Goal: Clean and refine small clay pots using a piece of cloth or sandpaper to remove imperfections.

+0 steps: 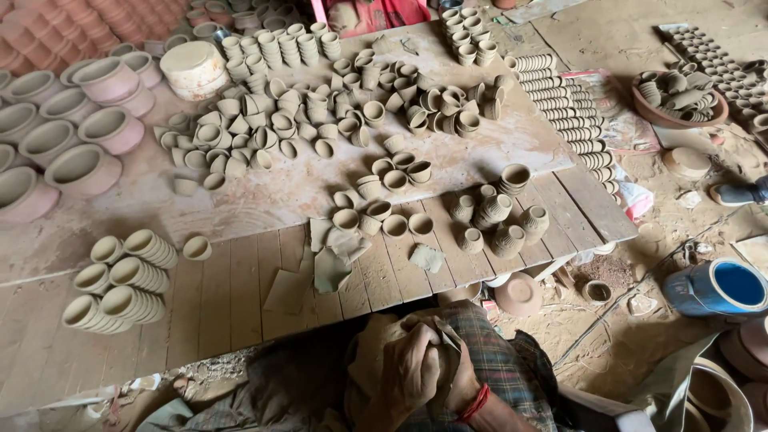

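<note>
My left hand and my right hand, which has a red thread at the wrist, are pressed together over my lap at the bottom centre. They close around a small grey clay piece; only its thin upper edge shows between the fingers. A checked cloth covers my lap. Nearest in front of the hands, flat clay scraps and small unfired clay cups lie on the wooden plank platform.
Several loose cups cover the platform's middle, with nested cup stacks at left and large clay bowls far left. Rows of stacked cups, a basin of cups and a blue bucket are at right on the dirt floor.
</note>
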